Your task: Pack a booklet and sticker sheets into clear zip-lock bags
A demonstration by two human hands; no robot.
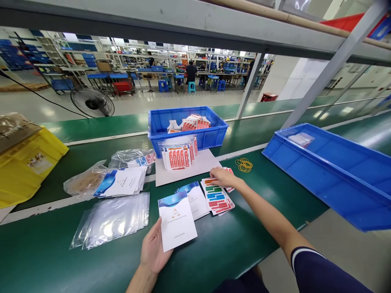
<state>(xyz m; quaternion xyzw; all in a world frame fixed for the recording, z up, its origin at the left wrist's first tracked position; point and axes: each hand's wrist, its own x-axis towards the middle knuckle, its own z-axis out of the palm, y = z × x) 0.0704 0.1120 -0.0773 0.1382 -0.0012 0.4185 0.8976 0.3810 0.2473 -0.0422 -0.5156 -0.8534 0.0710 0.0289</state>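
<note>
My left hand grips a white and blue instruction booklet by its left and lower edge, above the green bench. My right hand has its fingers bent at the top of a stack of coloured sticker sheets. Its fingertips press at the upper edge of the top sheet, and the hand partly hides red label sheets behind it. Between the held booklet and the stickers lie more booklets, partly covered. To the left, clear plastic bags lie flat in a pile.
Filled bags of red label sheets lean against a blue bin. More booklets lie beside crumpled plastic. Yellow rubber bands lie near a large blue tray. A yellow bin stands left, a metal frame overhead.
</note>
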